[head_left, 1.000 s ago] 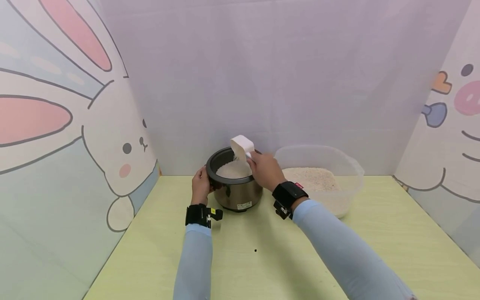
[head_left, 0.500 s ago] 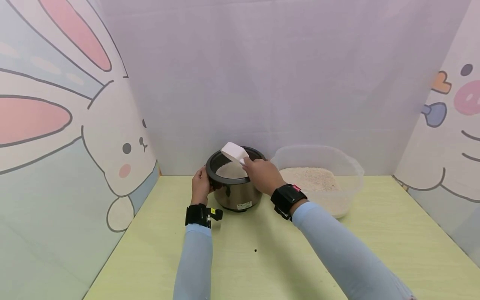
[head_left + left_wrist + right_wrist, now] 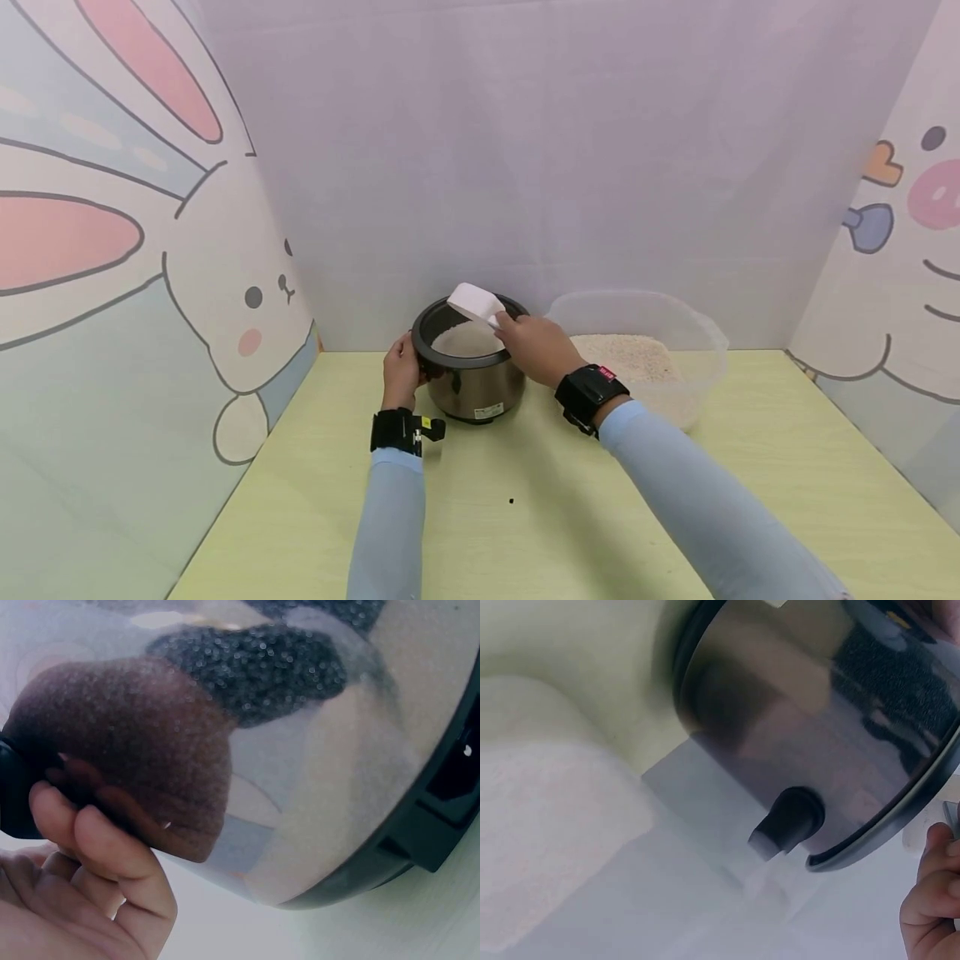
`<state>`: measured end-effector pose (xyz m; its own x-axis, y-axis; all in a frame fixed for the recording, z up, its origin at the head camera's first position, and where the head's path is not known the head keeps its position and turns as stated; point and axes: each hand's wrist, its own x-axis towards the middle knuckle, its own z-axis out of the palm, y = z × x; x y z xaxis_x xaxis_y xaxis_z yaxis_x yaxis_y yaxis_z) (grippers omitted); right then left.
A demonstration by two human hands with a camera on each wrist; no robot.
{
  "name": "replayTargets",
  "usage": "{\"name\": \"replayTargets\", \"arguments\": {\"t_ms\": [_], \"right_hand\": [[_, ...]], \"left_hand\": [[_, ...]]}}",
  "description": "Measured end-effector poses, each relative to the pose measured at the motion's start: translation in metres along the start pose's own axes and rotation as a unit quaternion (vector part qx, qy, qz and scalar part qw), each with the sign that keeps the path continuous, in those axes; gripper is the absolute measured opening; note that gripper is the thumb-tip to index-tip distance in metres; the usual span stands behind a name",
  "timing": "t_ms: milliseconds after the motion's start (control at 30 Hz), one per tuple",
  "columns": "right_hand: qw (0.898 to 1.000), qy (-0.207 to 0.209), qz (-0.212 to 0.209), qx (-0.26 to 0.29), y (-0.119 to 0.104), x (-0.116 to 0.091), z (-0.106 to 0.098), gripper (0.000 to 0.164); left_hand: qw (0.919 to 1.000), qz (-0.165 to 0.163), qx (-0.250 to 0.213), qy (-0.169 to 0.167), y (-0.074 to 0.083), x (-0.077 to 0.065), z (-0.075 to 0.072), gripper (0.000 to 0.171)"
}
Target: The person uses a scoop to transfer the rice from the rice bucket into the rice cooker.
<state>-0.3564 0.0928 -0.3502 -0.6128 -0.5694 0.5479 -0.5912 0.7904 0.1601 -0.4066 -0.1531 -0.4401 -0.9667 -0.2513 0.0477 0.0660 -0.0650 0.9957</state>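
A silver rice cooker with a black rim stands near the back wall, lidless, with pale rice inside. At its left side my left hand grips the rim area; in the left wrist view, curled fingers meet a black side handle. My right hand pinches the short handle of a white scoop, tipped over the pot's opening. Whether any rice is left in the scoop is hidden. In the right wrist view, the right hand shows only at the right edge.
Right of the cooker, behind the right forearm, a translucent plastic tub holds grain. A lilac backdrop rises behind both. A small dark speck lies on the pale yellow-green table.
Rice was falling from the scoop a second ago; no falling grains show now. The scoop dipped left and lower, then shifted slightly right with the right hand. The left hand stayed put.
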Motion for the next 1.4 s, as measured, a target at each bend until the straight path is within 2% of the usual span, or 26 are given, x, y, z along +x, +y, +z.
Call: {"name": "replayTargets", "arguments": {"t_ms": [233, 367, 567, 767, 1067, 1400], "right_hand": [[1.0, 0.016, -0.003, 0.004, 0.019, -0.014, -0.007, 0.028], [0.999, 0.031, 0.012, 0.012, 0.036, -0.023, -0.011, 0.032], [0.998, 0.046, 0.042, 0.017, 0.065, -0.039, -0.014, 0.031], [0.997, 0.012, 0.071, 0.01, 0.088, -0.057, -0.017, 0.03], [0.994, -0.032, 0.107, 0.019, 0.113, -0.084, -0.016, 0.027], [0.981, -0.107, 0.16, 0.037, 0.125, -0.101, -0.017, 0.016]], "left_hand": [[1.0, 0.002, -0.003, 0.001, 0.0, 0.0, 0.001, 0.056], [1.0, 0.006, -0.002, -0.003, 0.001, 0.0, 0.002, 0.056], [0.9999, 0.013, -0.005, -0.004, 0.001, 0.0, 0.002, 0.052], [1.0, -0.002, 0.004, -0.004, 0.001, 0.001, 0.001, 0.053], [1.0, -0.005, 0.006, -0.003, 0.002, -0.002, 0.0, 0.054], [1.0, -0.004, -0.003, -0.002, 0.001, -0.002, 0.0, 0.054]]}}
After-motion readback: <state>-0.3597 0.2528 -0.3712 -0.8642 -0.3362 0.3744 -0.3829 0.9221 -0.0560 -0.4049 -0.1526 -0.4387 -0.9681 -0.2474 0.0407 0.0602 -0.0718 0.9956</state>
